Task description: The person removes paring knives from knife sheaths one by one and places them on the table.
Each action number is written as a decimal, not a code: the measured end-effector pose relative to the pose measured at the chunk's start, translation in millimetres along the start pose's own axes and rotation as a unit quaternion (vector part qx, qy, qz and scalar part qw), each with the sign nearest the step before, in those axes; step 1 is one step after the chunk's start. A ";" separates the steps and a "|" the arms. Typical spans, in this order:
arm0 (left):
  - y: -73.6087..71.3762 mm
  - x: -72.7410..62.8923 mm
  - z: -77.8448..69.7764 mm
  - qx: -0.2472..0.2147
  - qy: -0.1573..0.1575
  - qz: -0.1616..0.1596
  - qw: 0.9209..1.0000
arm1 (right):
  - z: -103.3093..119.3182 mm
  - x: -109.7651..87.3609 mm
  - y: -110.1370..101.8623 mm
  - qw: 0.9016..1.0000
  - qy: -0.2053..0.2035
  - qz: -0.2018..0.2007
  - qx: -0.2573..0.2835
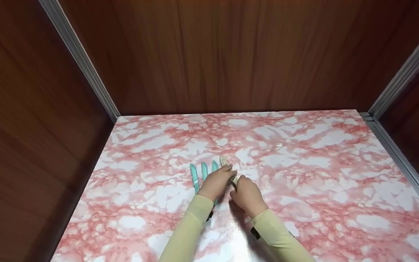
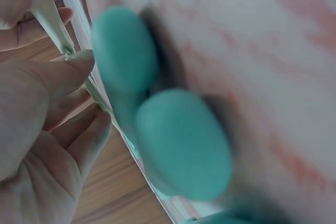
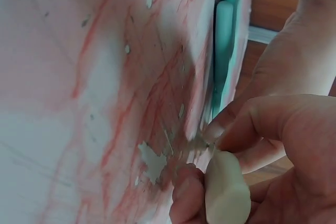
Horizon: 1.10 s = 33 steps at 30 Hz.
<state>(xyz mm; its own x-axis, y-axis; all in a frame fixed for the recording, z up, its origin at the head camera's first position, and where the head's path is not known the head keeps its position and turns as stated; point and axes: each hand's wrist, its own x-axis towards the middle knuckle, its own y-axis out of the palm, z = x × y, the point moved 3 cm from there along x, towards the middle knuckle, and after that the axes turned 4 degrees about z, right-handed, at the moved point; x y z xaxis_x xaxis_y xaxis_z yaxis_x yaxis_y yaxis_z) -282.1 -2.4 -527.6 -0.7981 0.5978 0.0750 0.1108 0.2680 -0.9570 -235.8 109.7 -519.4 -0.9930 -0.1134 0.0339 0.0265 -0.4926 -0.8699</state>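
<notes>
Cream utensil (image 1: 223,161) near mid-table, under both hands; its far tip points to 11 o'clock, thick handle (image 3: 227,192) back toward 5. Left hand (image 1: 216,182) pinches the narrow middle (image 2: 68,52) between thumb and fingers; right hand (image 1: 248,194), at 4 o'clock from the left, has its fingers curled round the handle. How the slim part joins the handle: hidden by fingers, cannot tell. Handling, by judgement: light, probably moulded plastic, stiff through the handle; the slim middle likely the weak spot, could bend or snap under a hard twist. Smooth, rounded surface, so perhaps a little slippery if fingers are damp. Best hold seems the thick handle, whole fingers around it, with only a light pinch at the middle for steadying. Three teal utensils (image 1: 195,174) lie side by side, from 9 to 12 o'clock of the left hand, their far tips toward 12; part of the set is covered by that hand and forearm. Rounded teal ends (image 2: 184,144) show large but blurred in the left wrist view. Containers: none seen in any view, so no contents to note. All rests on a red-and-white marbled tabletop (image 1: 136,198); wood panel (image 1: 209,54) at 12.
</notes>
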 end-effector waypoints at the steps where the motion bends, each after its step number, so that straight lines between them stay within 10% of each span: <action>1: 0.2 0.3 -0.3 -0.001 0.002 -0.002 1.000 | -0.5 -0.1 -0.3 1.000 0.000 -0.001 0.003; 33: -10.8 -1.5 -24.4 0.054 0.064 -0.042 0.996 | -23.7 -14.1 -37.9 0.999 -0.045 -0.012 -0.027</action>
<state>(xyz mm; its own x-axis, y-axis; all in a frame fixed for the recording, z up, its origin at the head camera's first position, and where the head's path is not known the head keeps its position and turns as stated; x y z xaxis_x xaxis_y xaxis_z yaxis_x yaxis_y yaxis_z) -267.6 12.2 -510.5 -0.7190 0.6700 0.1848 -0.0234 0.2424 -0.9699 -225.6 150.5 -498.5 -0.9788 -0.1807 0.0966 -0.0054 -0.4483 -0.8939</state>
